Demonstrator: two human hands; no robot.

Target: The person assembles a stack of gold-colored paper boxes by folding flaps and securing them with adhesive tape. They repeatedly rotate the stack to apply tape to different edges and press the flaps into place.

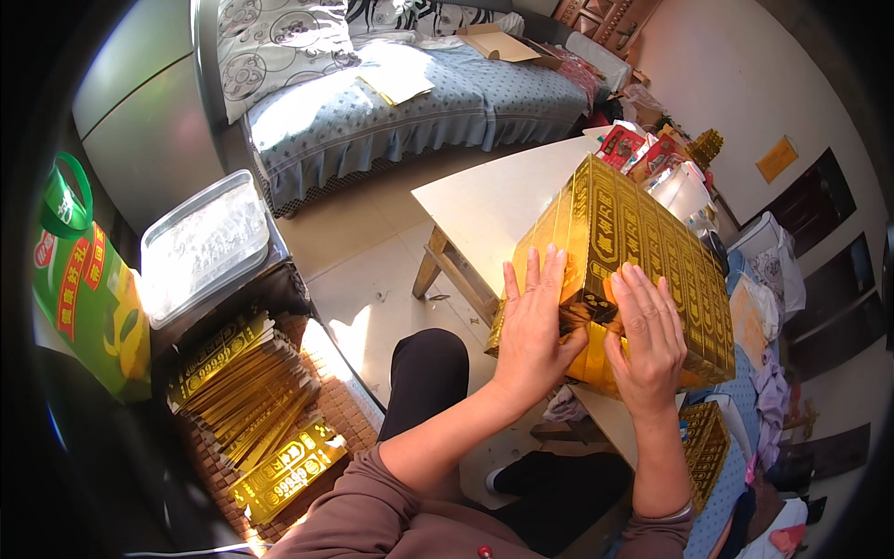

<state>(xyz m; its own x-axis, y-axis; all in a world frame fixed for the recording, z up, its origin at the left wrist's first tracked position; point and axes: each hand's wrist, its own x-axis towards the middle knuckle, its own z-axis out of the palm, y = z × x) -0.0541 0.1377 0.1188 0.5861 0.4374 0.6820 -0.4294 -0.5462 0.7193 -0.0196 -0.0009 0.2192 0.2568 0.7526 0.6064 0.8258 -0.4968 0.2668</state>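
Observation:
A large block of stacked gold foil boxes (649, 244), printed with raised characters, rests on a white table (517, 182). My left hand (534, 328) lies with fingers extended against the block's left face near its front corner. On the other side of that corner, my right hand (646, 335) presses with its fingers together and straight. Both thumbs point inward at the block's front edge, where a small dark gap shows between the hands. A fanned pile of flat gold foil card pieces (251, 391) lies on a woven brown mat at the left, with a bright gold one (290, 472) in front.
A lidded clear plastic container (206, 244) and a green gift bag (98, 307) stand at the left. Red packets (621, 147) lie behind the block. More gold boxes (702, 447) sit at lower right. A sofa (419, 105) with a blue cover stands beyond.

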